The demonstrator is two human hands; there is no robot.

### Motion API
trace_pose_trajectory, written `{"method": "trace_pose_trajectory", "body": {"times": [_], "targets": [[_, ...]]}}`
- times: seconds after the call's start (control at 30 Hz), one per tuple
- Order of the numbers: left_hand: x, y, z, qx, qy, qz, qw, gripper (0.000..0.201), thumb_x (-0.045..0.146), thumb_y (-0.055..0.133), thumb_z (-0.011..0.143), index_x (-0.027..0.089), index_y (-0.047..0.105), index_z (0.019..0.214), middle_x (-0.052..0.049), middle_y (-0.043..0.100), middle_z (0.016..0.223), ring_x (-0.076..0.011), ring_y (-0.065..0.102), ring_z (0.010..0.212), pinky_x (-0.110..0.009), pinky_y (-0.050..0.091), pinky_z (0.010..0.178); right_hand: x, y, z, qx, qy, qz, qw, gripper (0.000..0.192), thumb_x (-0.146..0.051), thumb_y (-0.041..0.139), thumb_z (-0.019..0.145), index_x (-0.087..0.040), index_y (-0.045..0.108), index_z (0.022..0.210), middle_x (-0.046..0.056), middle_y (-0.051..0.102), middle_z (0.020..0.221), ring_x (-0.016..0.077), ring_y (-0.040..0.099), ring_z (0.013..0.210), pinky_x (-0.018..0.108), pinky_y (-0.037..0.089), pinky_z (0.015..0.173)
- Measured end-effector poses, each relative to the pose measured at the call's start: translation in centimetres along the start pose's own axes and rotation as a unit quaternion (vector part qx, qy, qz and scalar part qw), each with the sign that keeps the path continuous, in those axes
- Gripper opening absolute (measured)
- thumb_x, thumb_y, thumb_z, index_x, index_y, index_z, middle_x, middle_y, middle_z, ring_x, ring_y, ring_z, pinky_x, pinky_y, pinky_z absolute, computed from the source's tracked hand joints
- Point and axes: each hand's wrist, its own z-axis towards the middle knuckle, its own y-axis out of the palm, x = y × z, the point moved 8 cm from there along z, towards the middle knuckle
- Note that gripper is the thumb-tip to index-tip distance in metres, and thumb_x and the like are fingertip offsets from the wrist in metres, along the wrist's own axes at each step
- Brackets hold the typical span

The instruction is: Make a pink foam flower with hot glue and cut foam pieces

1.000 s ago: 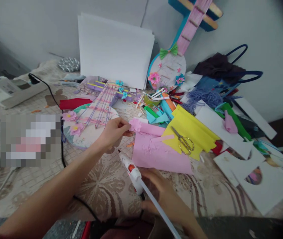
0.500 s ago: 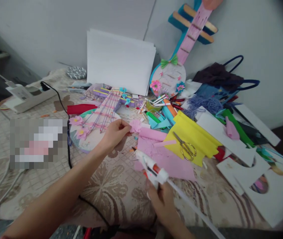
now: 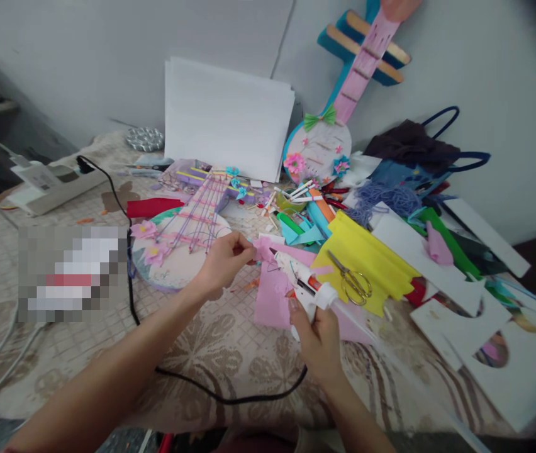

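Note:
My left hand (image 3: 223, 262) pinches a small pink paper flower (image 3: 263, 248) just above the patterned cloth. My right hand (image 3: 315, 333) grips a white hot glue gun (image 3: 308, 284) with an orange trigger, its nozzle touching the flower. A clear glue stick (image 3: 381, 349) trails from the gun's back toward the lower right. A pink paper sheet (image 3: 277, 302) lies under both. The gun's black cord (image 3: 230, 396) loops across the cloth in front of me.
A round craft guitar with pink flowers (image 3: 178, 242) lies left of my hand. Yellow paper (image 3: 367, 251) carries scissors (image 3: 353, 277). White cut boards (image 3: 485, 327) lie right, white sheets (image 3: 225, 116) lean on the wall, and a power strip (image 3: 55, 182) sits far left.
My right hand lifted the glue gun from the cloth and brought its nozzle up to the pink flower. My left hand stayed almost in place, still holding the flower.

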Motion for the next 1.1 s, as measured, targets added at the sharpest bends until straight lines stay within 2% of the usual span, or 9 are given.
{"method": "trace_pose_trajectory", "body": {"times": [0.13, 0.37, 0.57, 1.0, 1.1], "targets": [[-0.02, 0.03, 0.07, -0.006, 0.008, 0.018, 1.000, 0.014, 0.022, 0.060, 0.069, 0.016, 0.048, 0.064, 0.001, 0.058, 0.057, -0.0103, 0.059, 0.057, -0.025, 0.050, 0.061, 0.03, -0.08, 0.30, 0.004, -0.012, -0.016, 1.000, 0.029, -0.039, 0.050, 0.083, -0.016, 0.056, 0.068, 0.000, 0.050, 0.053, 0.0138, 0.047, 0.055, 0.024, 0.038, 0.050], [-0.03, 0.29, 0.05, -0.020, 0.010, 0.005, 1.000, 0.013, 0.020, 0.059, 0.070, 0.017, 0.047, 0.064, 0.005, 0.053, 0.049, -0.0065, 0.051, 0.046, -0.030, 0.052, 0.068, 0.12, 0.23, 0.54, 0.000, -0.024, -0.016, 1.000, 0.030, -0.040, 0.049, 0.084, -0.015, 0.061, 0.074, 0.001, 0.053, 0.053, 0.0171, 0.052, 0.060, 0.025, 0.040, 0.052], [0.24, 0.21, -0.11, -0.009, -0.001, 0.013, 1.000, 0.014, 0.020, 0.060, 0.069, 0.017, 0.047, 0.064, 0.002, 0.056, 0.056, -0.0104, 0.058, 0.058, -0.026, 0.051, 0.064, 0.11, 0.31, 0.67, 0.001, -0.031, -0.026, 0.999, 0.030, -0.042, 0.048, 0.084, -0.016, 0.061, 0.076, 0.001, 0.052, 0.051, 0.0175, 0.052, 0.058, 0.026, 0.040, 0.049], [0.10, 0.29, -0.08, -0.012, 0.008, 0.019, 1.000, 0.011, 0.020, 0.059, 0.069, 0.016, 0.050, 0.064, 0.002, 0.056, 0.058, -0.0110, 0.059, 0.060, -0.027, 0.051, 0.066, 0.39, 0.40, 0.56, -0.003, -0.030, -0.048, 0.998, 0.028, -0.039, 0.049, 0.084, -0.014, 0.059, 0.076, 0.002, 0.055, 0.059, 0.0156, 0.050, 0.059, 0.026, 0.039, 0.053], [-0.06, 0.12, -0.05, -0.008, 0.001, 0.012, 1.000, 0.011, 0.020, 0.060, 0.068, 0.016, 0.051, 0.064, 0.001, 0.058, 0.059, -0.0105, 0.058, 0.059, -0.025, 0.050, 0.063, 0.40, 0.42, 0.47, -0.001, -0.028, -0.046, 0.999, 0.029, -0.038, 0.049, 0.084, -0.014, 0.056, 0.070, 0.001, 0.053, 0.057, 0.0135, 0.046, 0.055, 0.025, 0.038, 0.052]]}}
